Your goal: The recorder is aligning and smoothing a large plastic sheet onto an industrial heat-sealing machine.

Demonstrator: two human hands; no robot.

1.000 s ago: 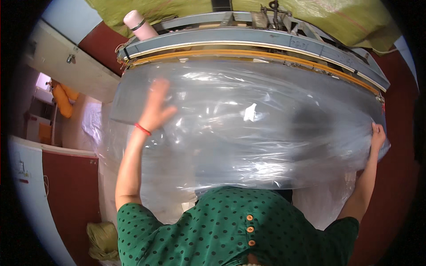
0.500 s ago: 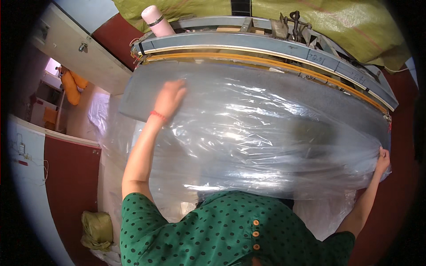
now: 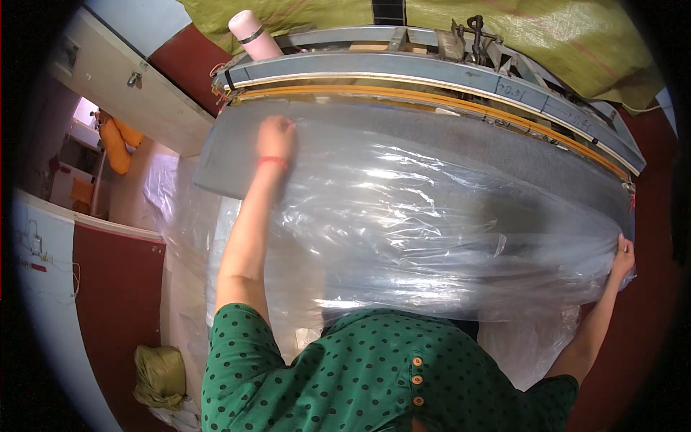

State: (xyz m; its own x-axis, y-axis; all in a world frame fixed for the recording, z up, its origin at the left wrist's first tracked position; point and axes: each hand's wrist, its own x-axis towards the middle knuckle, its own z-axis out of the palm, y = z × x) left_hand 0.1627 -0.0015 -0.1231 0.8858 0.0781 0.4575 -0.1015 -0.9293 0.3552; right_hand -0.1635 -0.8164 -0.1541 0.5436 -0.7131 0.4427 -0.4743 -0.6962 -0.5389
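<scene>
A wide sheet of clear plastic film (image 3: pixel 403 216) lies wrinkled and shiny over a grey table surface (image 3: pixel 230 144) in front of me. At the far left of the film, my left hand (image 3: pixel 276 138) is closed, its fingers curled on the film's edge. My right hand (image 3: pixel 624 255) pinches the gathered film at the table's right end. Between my hands the film is stretched across, with folds fanning out from the right hand. Its near part hangs over the table's front edge by my body.
Behind the table surface runs a blue-grey metal rail (image 3: pixel 345 66) with orange strips (image 3: pixel 403 93) along it. A pink bottle (image 3: pixel 255 36) and a metal clamp (image 3: pixel 475 36) are on the frame. At left stand an open door (image 3: pixel 137 86) and a green sack (image 3: pixel 160 374).
My left hand has moved a little farther away toward the rail, its fingers now curled. The film's far-left part has shifted with it. My right hand stays almost in place.
</scene>
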